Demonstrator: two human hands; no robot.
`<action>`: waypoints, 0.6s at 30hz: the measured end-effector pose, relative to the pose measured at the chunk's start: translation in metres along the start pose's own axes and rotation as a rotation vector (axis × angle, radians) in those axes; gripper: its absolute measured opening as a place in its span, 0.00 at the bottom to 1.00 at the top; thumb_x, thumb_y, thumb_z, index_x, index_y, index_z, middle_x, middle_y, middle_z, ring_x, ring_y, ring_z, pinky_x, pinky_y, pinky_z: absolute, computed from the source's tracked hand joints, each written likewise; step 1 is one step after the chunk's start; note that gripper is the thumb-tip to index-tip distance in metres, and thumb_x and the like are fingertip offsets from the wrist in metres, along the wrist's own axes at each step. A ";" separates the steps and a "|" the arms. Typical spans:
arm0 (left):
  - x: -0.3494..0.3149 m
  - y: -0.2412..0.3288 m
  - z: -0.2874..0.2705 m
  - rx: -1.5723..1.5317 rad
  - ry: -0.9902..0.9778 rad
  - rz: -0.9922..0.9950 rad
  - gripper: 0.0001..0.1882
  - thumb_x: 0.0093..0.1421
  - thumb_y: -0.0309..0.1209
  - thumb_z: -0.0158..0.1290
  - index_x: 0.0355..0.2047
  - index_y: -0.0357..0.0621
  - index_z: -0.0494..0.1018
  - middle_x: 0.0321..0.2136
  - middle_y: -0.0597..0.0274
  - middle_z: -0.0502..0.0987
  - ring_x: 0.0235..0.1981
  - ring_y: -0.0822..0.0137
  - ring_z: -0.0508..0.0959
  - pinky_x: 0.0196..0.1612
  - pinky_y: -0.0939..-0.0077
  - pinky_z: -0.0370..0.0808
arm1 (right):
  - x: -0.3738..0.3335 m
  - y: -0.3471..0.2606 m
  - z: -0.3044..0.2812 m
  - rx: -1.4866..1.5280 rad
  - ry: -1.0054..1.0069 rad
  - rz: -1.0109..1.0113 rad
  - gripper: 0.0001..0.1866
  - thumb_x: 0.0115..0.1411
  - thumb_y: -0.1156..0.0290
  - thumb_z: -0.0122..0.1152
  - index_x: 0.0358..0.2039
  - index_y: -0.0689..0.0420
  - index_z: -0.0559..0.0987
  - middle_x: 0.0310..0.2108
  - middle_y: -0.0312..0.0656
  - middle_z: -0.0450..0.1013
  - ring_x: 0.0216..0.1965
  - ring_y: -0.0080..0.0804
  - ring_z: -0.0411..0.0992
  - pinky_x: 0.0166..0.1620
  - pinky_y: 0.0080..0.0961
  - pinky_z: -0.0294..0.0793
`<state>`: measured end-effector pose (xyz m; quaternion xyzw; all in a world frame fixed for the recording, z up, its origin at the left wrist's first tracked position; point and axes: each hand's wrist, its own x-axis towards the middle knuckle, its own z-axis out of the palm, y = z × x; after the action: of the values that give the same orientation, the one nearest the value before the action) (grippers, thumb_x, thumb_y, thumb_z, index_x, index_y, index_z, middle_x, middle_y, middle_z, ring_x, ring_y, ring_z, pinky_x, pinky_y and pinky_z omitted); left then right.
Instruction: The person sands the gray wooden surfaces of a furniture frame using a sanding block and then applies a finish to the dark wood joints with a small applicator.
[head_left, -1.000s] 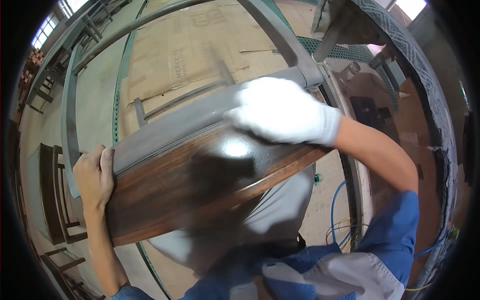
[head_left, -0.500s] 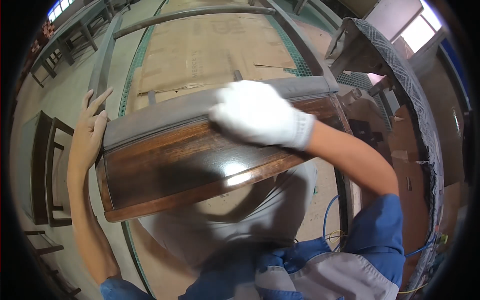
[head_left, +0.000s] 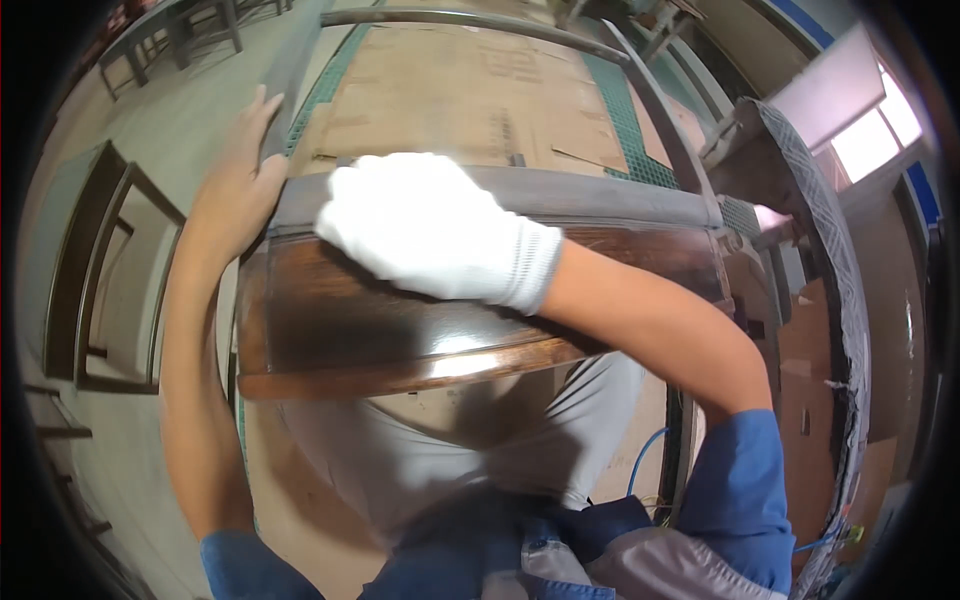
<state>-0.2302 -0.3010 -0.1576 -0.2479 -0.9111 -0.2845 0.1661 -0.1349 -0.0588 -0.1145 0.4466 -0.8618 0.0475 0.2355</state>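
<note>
A piece of wooden furniture lies across my lap, with a glossy dark brown panel and a dull greyish rail along its far edge. My right hand, in a white knit glove, is curled closed over the panel's left part and the rail. Whatever it may hold is hidden beneath the glove. My bare left hand rests at the left corner, against the long grey leg. Its fingers are stretched along the leg and the thumb is apart from them.
Flattened cardboard covers the green mesh floor beyond the panel. Dark wooden frames stand at the left. At the right is a cloth-draped structure. A blue hose runs near my right knee.
My gloved right hand has moved left along the panel and rail. The view has shifted, so the furniture appears farther right. My left hand stays at the left corner.
</note>
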 end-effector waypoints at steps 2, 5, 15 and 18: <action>0.003 -0.003 -0.003 -0.026 -0.066 -0.045 0.38 0.64 0.35 0.44 0.75 0.44 0.55 0.77 0.46 0.50 0.77 0.46 0.53 0.75 0.60 0.54 | 0.020 -0.007 0.009 0.042 -0.010 -0.010 0.06 0.63 0.67 0.55 0.34 0.54 0.78 0.30 0.45 0.73 0.33 0.46 0.76 0.35 0.40 0.78; 0.039 -0.003 0.003 0.063 -0.169 -0.257 0.44 0.60 0.42 0.51 0.74 0.37 0.53 0.68 0.31 0.62 0.67 0.42 0.69 0.67 0.61 0.66 | -0.007 -0.003 -0.013 -0.009 -0.083 0.060 0.04 0.59 0.69 0.58 0.31 0.55 0.78 0.29 0.44 0.73 0.34 0.45 0.75 0.35 0.40 0.76; 0.058 0.010 0.004 -0.178 -0.139 -0.303 0.31 0.53 0.45 0.55 0.41 0.21 0.80 0.44 0.23 0.79 0.48 0.35 0.82 0.55 0.54 0.78 | 0.019 -0.009 0.004 -0.221 0.028 0.018 0.03 0.56 0.71 0.62 0.29 0.53 0.76 0.28 0.43 0.70 0.32 0.42 0.73 0.35 0.37 0.75; 0.057 0.005 0.000 -0.142 -0.158 -0.283 0.30 0.55 0.45 0.52 0.40 0.23 0.81 0.44 0.24 0.79 0.48 0.36 0.82 0.55 0.54 0.78 | 0.043 -0.008 0.014 -0.037 0.018 -0.070 0.04 0.57 0.71 0.62 0.30 0.54 0.75 0.29 0.41 0.69 0.32 0.40 0.73 0.35 0.35 0.75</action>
<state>-0.2749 -0.2771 -0.1303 -0.1499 -0.9247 -0.3484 0.0344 -0.1546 -0.0999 -0.1083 0.4718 -0.8442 0.0274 0.2530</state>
